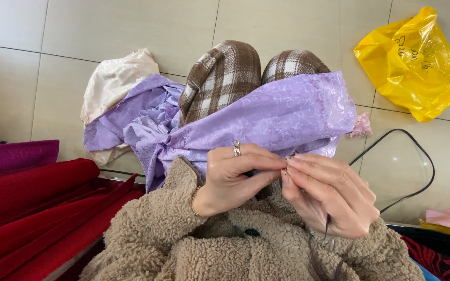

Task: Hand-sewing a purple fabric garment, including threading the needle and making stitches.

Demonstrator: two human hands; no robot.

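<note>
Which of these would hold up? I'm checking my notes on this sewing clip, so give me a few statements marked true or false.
1. Both hands pinch the lilac fabric at its edge. True.
2. The left hand wears a ring. True.
3. The yellow plastic bag lies on the person's lap. False: it lies on the tiled floor.
4. The red fabric is beside the right hand. False: it lies on the left.

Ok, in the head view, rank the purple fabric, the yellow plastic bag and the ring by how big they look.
1. purple fabric, spread across the lap
2. yellow plastic bag, farther away on the floor, so its true size is unsure
3. ring on the left hand
</note>
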